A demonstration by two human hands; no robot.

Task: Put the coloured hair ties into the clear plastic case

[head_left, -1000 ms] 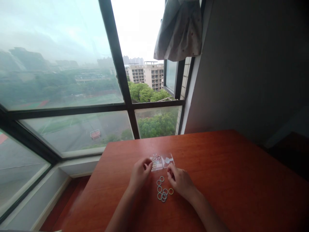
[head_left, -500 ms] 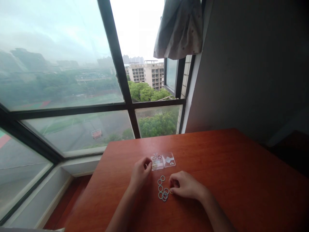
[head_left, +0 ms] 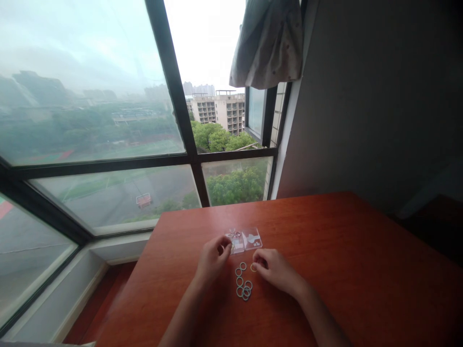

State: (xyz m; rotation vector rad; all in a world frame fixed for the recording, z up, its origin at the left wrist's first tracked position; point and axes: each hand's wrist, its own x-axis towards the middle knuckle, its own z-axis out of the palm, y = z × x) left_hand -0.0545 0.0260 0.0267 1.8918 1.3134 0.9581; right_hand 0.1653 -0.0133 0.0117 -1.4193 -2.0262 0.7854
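My right hand [head_left: 277, 270] pinches a yellow ring [head_left: 253, 268] between thumb and fingertips, just above the table and close to the grey rings. Several grey rings [head_left: 239, 281] lie on the table between my hands, some overlapping at the near end. My left hand [head_left: 214, 255] is closed at the left side of a small clear plastic box [head_left: 238, 246], its fingertips over the edge; what they grip is hidden. Small rings and bits [head_left: 236, 234] show inside the box. Its clear lid [head_left: 252, 239] lies opened out to the right, with a pale marking on it.
The reddish-brown wooden table [head_left: 318, 231] stretches away to the right and behind the box. Dark-framed windows [head_left: 191, 120] rise beyond its far and left edges. A curtain [head_left: 267, 48] hangs at the window, beside a grey wall [head_left: 361, 111].
My right hand has moved away from me, carrying the yellow ring from beside the lower grey rings to near the upper ones. My left hand has shifted slightly right over the box's edge.
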